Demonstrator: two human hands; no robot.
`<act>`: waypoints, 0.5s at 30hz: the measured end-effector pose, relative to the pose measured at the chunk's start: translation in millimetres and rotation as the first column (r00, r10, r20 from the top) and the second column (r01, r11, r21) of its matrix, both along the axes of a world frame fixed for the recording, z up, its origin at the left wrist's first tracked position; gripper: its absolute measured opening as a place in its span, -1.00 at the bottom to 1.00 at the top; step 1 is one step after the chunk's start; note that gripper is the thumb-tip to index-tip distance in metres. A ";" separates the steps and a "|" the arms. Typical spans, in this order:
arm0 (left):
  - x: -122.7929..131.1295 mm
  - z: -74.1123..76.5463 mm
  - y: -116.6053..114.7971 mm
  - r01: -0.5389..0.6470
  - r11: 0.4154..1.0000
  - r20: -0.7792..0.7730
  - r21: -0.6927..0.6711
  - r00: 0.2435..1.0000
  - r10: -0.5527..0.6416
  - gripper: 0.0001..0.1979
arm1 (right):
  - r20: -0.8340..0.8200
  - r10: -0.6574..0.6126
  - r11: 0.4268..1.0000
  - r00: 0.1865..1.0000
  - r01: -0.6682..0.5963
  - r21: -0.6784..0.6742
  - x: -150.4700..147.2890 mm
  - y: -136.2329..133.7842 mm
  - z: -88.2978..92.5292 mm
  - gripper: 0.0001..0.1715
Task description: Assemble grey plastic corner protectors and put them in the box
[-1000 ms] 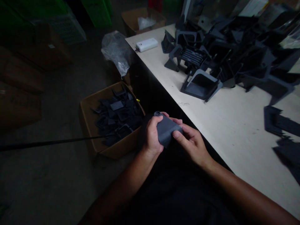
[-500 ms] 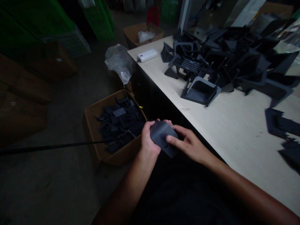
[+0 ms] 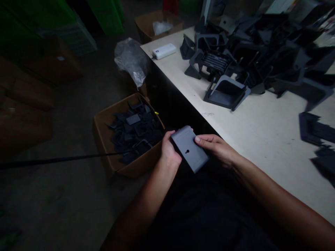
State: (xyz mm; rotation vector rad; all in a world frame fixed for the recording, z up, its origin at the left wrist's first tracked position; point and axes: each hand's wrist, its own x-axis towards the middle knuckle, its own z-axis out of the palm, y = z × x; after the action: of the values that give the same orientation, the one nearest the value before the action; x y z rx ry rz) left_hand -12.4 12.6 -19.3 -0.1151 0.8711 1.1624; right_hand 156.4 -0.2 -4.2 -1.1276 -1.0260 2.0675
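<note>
Between my two hands is a dark grey plastic bracket (image 3: 190,150), its flat face with a keyhole-shaped slot turned up toward me. My left hand (image 3: 169,150) grips its left edge, with the thumb on the near side and the other fingers mostly hidden behind it. On the right edge, my right hand (image 3: 216,148) pinches the part with the thumb on top and fingers underneath. Both hands are in front of my body, beside the table edge. The underside of the bracket is out of sight.
On the white table (image 3: 251,139) lies a heap of similar dark plastic parts (image 3: 251,59), with a white power bank (image 3: 164,51) at the far corner. A cardboard box (image 3: 104,129) of dark parts stands on the floor to the left. Behind it is a clear plastic bag (image 3: 131,57).
The bracket has been turned in my hands, so its slotted flat face now shows fully. My right thumb has shifted from the middle of the face to its right edge.
</note>
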 end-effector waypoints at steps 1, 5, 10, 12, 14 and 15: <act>-0.2 -6.0 0.7 -0.003 1.000 -0.024 0.005 1.000 0.003 -0.67 | 0.003 -0.018 1.000 1.000 0.018 0.004 -0.5 -0.3 -1.6 -0.57; -4.5 -40.4 3.5 -0.092 0.991 -0.346 0.095 0.931 0.120 -0.79 | 0.029 -0.075 0.997 0.997 0.075 0.008 -1.0 -0.1 -3.9 -0.53; -21.7 -67.2 3.6 -0.081 0.958 -0.514 0.277 0.829 0.218 -0.85 | 0.184 -0.027 1.000 0.983 0.026 0.004 4.9 7.1 6.3 -0.44; -30.0 -65.7 2.4 0.108 0.931 -0.563 0.350 0.818 0.117 -0.74 | 0.228 0.038 0.999 0.973 -0.043 0.016 5.7 11.2 8.2 -0.42; -37.3 -59.2 0.9 0.278 0.888 -0.559 0.367 0.828 -0.028 -0.65 | 0.261 0.102 0.991 0.960 -0.120 0.053 4.4 15.4 6.4 -0.41; -40.4 -55.0 0.2 0.315 0.883 -0.524 0.349 0.847 -0.095 -0.66 | 0.277 0.125 0.985 0.953 -0.153 0.082 3.3 17.5 4.7 -0.40</act>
State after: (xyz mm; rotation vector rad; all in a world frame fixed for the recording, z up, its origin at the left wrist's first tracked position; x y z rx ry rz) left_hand -52.8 12.8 -74.3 0.6556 1.0236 1.1624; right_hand 159.7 17.3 0.5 -1.3443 -1.3637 1.9764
